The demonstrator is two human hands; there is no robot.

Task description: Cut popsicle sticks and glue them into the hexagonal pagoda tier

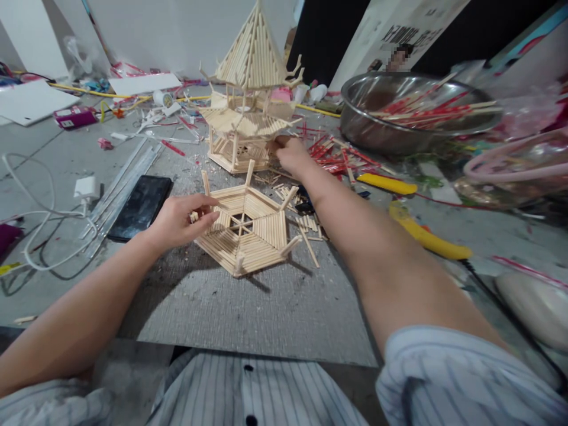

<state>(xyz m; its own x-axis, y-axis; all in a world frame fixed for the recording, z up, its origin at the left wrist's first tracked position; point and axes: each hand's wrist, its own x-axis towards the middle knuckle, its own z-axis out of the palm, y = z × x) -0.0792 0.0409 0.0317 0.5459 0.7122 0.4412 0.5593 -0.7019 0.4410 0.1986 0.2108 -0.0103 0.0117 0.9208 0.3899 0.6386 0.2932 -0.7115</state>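
Observation:
A hexagonal wooden-stick panel with short posts at its corners lies flat on the grey board in front of me. My left hand is at its left edge, thumb and forefinger by the rim. Short wooden sticks are tucked in its curled fingers. Behind the panel stands a tiered stick pagoda with a pointed roof and upturned corners. My right hand reaches to the right side of its lower tier, fingers bent together; whatever is between the fingertips is hidden.
Loose cut sticks and red-wrapped sticks lie on the right. Beyond them is a steel basin holding more sticks. A yellow cutter and yellow-handled tool lie nearby. Left are a phone and white charger.

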